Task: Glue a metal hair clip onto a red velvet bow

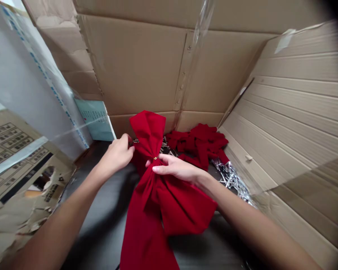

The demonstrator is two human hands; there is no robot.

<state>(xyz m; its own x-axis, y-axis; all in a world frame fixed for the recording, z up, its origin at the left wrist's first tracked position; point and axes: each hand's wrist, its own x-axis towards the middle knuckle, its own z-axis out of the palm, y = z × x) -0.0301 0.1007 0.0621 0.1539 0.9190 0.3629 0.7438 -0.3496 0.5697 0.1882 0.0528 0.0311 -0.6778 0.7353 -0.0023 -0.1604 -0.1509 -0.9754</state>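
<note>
Where the cardboard panels close off the back of the worktop, a person has a big red bow out in front of them, between both forearms. One loop points up toward the cardboard, another flares out to the lower right, and a long tail runs down toward the person. Their right hand has it by the gathered waist, thumb in front and fingers tucked behind, pinching the folds just below a small gold tie. Just beside the upper loop is the left hand, its fingers curled in toward the thumb; from where I stand I can't tell whether they pinch anything.

I'd call this bow well along: loops formed, middle drawn tight, the gold tie at its waist. Whether that tie is fully fastened, I can't make out. Plenty seems left besides, judging by the heap of red fabric pieces behind the right hand, with silvery strips beside it and small metallic bits near the upper loop.
</note>
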